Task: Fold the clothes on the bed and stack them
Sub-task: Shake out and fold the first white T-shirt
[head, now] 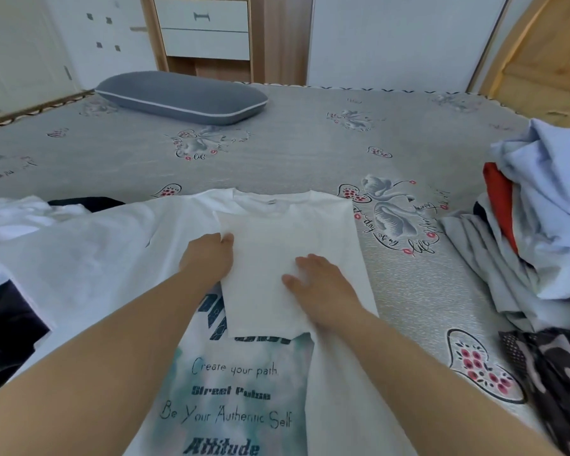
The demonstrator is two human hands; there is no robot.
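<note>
1. The white printed T-shirt (244, 383) is spread on the bed (310, 143), one side folded over.
2. The fold's edge is pinched by the left hand (208, 258); the right hand (320, 284) is pressed flat on it.
3. Soft, light cloth is judged; edges should be taken.

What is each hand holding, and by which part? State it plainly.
The left hand pinches the left edge of the folded-over sleeve panel of the white T-shirt. The right hand lies flat on that panel, gripping nothing.
</note>
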